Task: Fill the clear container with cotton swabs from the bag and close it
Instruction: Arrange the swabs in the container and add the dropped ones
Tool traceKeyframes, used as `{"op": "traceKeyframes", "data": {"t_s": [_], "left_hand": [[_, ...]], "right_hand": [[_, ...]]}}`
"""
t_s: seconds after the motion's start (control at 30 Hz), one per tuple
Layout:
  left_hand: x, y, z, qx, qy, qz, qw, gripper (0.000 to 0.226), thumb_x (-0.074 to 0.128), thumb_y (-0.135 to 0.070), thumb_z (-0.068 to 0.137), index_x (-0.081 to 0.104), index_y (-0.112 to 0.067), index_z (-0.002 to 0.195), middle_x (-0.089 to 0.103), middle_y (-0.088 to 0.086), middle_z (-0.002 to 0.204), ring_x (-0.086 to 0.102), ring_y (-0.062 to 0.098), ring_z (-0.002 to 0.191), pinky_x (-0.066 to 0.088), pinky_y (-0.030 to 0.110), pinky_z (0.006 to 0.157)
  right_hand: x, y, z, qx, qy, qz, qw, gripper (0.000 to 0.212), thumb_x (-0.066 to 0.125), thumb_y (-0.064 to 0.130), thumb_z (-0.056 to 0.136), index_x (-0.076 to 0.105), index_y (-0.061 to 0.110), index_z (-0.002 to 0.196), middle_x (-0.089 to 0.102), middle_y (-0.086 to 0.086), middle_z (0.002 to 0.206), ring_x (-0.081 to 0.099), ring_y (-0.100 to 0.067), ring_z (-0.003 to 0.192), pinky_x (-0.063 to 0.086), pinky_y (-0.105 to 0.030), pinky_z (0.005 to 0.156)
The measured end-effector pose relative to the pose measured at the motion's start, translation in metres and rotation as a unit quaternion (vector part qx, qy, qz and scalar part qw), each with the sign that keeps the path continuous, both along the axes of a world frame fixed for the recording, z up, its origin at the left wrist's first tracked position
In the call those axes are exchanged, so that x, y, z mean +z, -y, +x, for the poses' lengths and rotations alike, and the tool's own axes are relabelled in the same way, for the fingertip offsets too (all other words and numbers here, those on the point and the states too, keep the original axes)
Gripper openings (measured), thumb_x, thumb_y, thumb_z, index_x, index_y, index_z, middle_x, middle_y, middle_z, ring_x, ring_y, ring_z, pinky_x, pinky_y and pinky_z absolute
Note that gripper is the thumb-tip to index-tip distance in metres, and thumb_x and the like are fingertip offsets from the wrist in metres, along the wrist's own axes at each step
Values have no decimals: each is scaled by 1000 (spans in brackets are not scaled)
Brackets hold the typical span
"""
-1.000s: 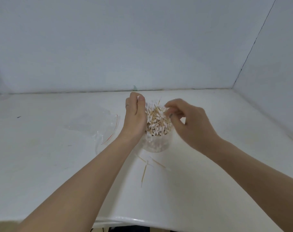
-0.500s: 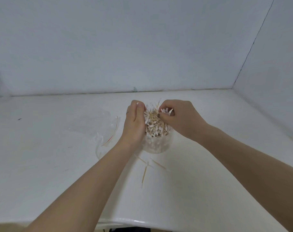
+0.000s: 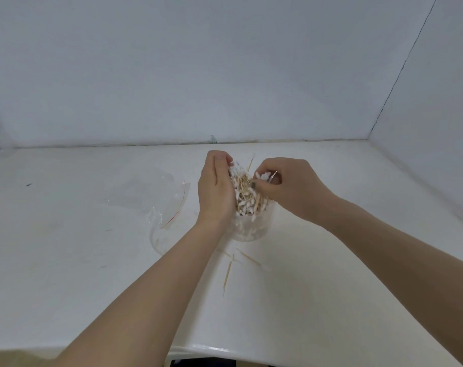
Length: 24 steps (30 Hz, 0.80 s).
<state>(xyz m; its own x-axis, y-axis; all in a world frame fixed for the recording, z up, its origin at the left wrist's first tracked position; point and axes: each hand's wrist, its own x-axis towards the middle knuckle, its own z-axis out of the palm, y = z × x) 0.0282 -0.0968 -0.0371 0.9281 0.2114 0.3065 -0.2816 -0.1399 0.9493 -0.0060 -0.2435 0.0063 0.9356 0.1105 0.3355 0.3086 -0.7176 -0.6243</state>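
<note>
your left hand (image 3: 216, 193) cups the side of the cotton swabs (image 3: 245, 193) heaped above the clear container (image 3: 251, 229), fingers fairly straight against them. your right hand (image 3: 288, 188) is curled, pinching a few swabs at the top. the container stands mid-surface (image 3: 331, 287); the bag (image 3: 156, 202) lies just left, loose swabs (image 3: 229, 274) in front.
</note>
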Motion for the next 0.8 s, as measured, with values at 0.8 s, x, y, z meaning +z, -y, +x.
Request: {"op": "traceKeyframes", "data": {"t_s": [0.8], "left_hand": [[1, -21, -8, -88, -64, 42, 993, 34, 41, -29, 107, 73, -36, 98, 71, -14, 105, 65, 11, 113, 51, 42, 104]], "right_hand": [[-20, -13, -6, 34, 149, -124, 980, 9, 68, 13, 90, 62, 9, 94, 51, -1, 86, 49, -19, 65, 45, -31, 60]]}}
